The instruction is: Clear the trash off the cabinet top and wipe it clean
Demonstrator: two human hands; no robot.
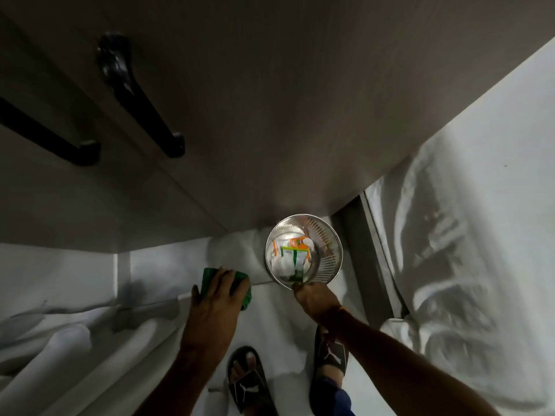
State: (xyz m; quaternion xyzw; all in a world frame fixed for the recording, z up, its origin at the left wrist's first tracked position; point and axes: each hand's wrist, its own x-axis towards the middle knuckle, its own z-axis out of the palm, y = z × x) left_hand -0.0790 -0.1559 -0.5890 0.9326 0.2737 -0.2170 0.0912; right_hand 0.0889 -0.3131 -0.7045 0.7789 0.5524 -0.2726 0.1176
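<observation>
Two hands — left (214, 298) clutching soft green cloth (240, 285), right (315, 297) pinching shiny perforated steel bin (329, 259)

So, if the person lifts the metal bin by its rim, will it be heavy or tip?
The perforated metal bin probably lifts easily: thin mesh walls, only paper wrappers inside. Held by the right hand at one rim point, it may tilt. The light wrappers could slide or spill.

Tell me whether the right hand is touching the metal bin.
Touching. The head view shows the right hand gripping the near rim of the metal bin, with no gap between fingers and rim.
</observation>
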